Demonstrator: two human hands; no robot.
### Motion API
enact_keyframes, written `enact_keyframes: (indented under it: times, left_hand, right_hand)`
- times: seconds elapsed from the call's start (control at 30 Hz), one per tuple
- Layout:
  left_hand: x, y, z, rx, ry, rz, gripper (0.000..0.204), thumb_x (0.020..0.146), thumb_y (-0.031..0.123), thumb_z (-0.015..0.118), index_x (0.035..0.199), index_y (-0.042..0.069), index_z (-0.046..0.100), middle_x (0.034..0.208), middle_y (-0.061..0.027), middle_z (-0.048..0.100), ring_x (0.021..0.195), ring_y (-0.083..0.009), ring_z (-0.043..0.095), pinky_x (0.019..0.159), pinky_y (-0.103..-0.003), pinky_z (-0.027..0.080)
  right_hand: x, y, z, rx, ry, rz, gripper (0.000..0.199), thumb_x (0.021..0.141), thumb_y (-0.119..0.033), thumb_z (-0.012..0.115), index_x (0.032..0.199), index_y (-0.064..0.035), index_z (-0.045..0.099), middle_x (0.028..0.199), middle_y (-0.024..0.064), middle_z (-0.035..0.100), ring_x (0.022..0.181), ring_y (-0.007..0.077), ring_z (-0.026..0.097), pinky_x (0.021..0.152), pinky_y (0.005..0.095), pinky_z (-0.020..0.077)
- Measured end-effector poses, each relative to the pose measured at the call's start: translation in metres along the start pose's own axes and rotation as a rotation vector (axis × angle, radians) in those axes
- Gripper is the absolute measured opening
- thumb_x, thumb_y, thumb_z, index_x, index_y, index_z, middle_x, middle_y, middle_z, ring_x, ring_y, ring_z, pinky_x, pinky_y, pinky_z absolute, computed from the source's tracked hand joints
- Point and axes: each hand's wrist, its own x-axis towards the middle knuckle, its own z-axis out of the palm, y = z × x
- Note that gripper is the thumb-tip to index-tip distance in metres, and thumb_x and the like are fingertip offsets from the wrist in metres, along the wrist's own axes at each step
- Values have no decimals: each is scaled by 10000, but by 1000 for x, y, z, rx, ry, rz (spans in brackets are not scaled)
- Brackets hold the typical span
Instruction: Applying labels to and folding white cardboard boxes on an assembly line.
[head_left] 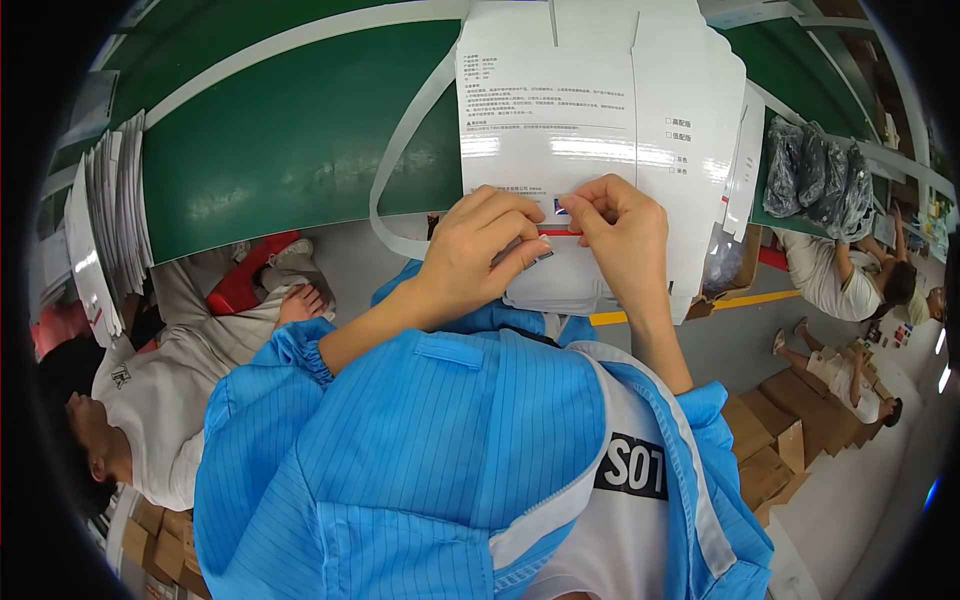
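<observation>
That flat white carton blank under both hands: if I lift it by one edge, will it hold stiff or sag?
The white carton blank looks thin, with cut flaps, so it probably bends along its creases. Its glossy face shows glare, so it may slip on the green belt. The left hand and right hand pinch its near edge, suggesting it is light.

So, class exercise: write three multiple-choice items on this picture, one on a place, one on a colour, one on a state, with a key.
1. Where do both hands meet?
A. at the near edge of the flat white carton
B. on the stack of white sheets
C. on the black bags

2. What colour is the belt surface?
A. red
B. green
C. yellow

3. How is the white carton?
A. flat, unfolded
B. built and taped
C. crushed

Key: 1 A, left hand and right hand pinch at the white carton edge; 2 B, the belt surface is green; 3 A, its panels lie flat.
</observation>
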Motion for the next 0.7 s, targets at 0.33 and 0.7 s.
enact_keyframes:
  times: [0.33, 0.7]
  left_hand:
    - [1, 1, -2, 19, -74, 42, 152, 728, 92, 736, 780, 32, 607, 1064, -94, 661, 909, -268, 573, 764, -355, 464]
    - [-6, 3, -16, 26, 33, -148, 116, 769, 85, 707, 777, 21, 610, 1213, -134, 612, 1143, -300, 527, 861, -378, 463]
  right_hand:
    - [1, 2, 4, -79, 41, -29, 118, 814, -101, 700, 807, 8, 653, 618, 62, 621, 552, 95, 583, 499, 240, 470]
    - [3, 28, -84, -602, 448, -75, 405, 733, -238, 777, 1042, -20, 630, 727, 42, 585, 649, 182, 591, 623, 300, 471]
